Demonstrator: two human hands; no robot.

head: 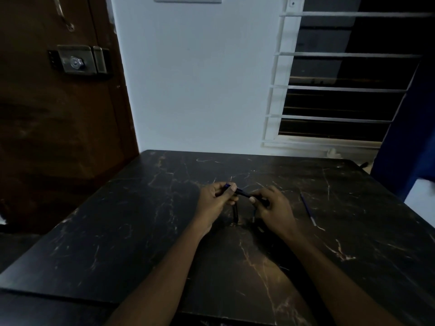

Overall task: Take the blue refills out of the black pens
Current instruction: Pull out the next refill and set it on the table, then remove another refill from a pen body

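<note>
- You hold one black pen (242, 192) with both hands, just above the middle of the dark marble table (141, 231).
- Your left hand (215, 203) has its fingers closed tight around the pen's left end. A bit of blue shows there by your thumb.
- Your right hand (274, 209) has its fingers closed around the other end.
- I think you are about to open the pen. Keep one hand still and turn the other, then pull straight apart, not sideways, so the thin refill does not bend.
- Stay low over the table, so a small part cannot fall far.
- One blue refill (308, 209) already lies out, toward the right edge. Put the next one beside it.
- Another black pen (235, 214) lies on the table under your hands. It is dark there, so I cannot tell more.
</note>
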